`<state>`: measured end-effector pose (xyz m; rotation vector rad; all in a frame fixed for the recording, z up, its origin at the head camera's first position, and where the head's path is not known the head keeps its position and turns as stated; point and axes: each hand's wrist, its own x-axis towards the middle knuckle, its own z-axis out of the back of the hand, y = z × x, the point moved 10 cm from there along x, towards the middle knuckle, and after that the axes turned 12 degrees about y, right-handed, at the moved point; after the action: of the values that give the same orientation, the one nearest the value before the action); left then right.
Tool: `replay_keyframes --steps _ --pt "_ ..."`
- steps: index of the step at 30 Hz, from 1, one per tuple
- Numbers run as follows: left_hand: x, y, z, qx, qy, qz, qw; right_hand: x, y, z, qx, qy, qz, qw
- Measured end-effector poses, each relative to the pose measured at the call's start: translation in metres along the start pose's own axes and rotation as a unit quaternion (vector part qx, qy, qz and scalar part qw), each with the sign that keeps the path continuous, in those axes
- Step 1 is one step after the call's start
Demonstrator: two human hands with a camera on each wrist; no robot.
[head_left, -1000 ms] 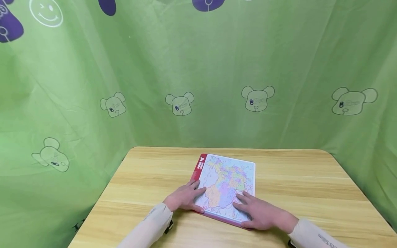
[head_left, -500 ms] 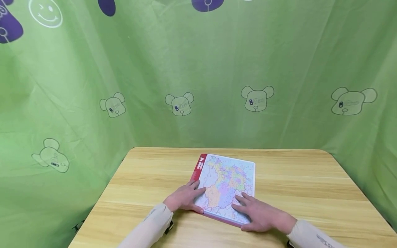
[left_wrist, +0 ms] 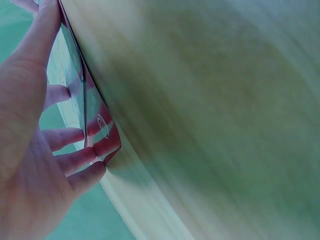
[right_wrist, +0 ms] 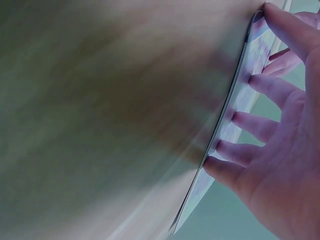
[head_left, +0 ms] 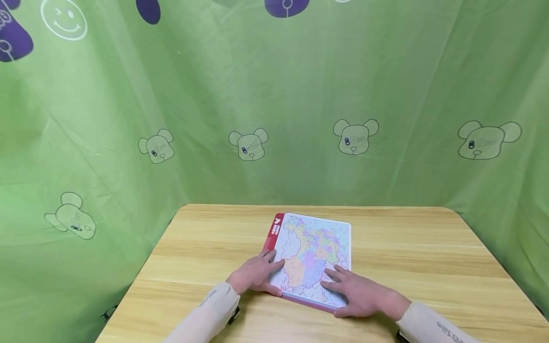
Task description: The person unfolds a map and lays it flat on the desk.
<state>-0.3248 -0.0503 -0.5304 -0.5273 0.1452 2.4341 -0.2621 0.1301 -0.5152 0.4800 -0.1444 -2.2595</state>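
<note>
A flat board printed with a coloured map lies slightly turned on the table, a red strip with white lettering along its left side. My left hand rests on its near left corner, fingers spread over the red strip and map, thumb at the near edge. On the near right corner, my right hand presses with spread fingertips, its thumb at the near edge. In the left wrist view, fingertips touch the board's glossy red side. The right wrist view has fingertips along the board's thin edge.
The light wood table has rounded far corners. A green curtain with bear drawings hangs behind it and along both sides. Pale sleeves cover both forearms, and a dark band shows at each wrist.
The board's far end has shifted very slightly to the left. Both hands stay on the board's near corners, almost unmoved.
</note>
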Motion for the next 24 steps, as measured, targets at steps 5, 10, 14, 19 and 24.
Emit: replay_keyframes --steps 5,10,14,19,24 --pt "0.001 0.001 -0.002 -0.002 0.002 0.004 1.0 0.001 -0.004 0.001 0.008 -0.002 0.006 0.9999" --pt "0.001 0.001 -0.002 -0.009 0.003 0.008 0.9999 0.003 -0.008 0.0 0.017 0.0 0.013 0.9998" --pt "0.001 0.0 -0.003 -0.008 0.004 0.01 0.9999 0.003 -0.009 0.002 0.018 -0.007 0.022 0.9996" --pt "0.001 -0.001 -0.004 -0.001 0.004 0.01 0.9999 0.004 -0.011 0.004 0.015 -0.014 0.032 0.9993" --pt "0.0 -0.001 -0.006 -0.005 0.01 0.018 0.9998 0.004 -0.012 0.004 0.01 -0.016 0.041 0.999"
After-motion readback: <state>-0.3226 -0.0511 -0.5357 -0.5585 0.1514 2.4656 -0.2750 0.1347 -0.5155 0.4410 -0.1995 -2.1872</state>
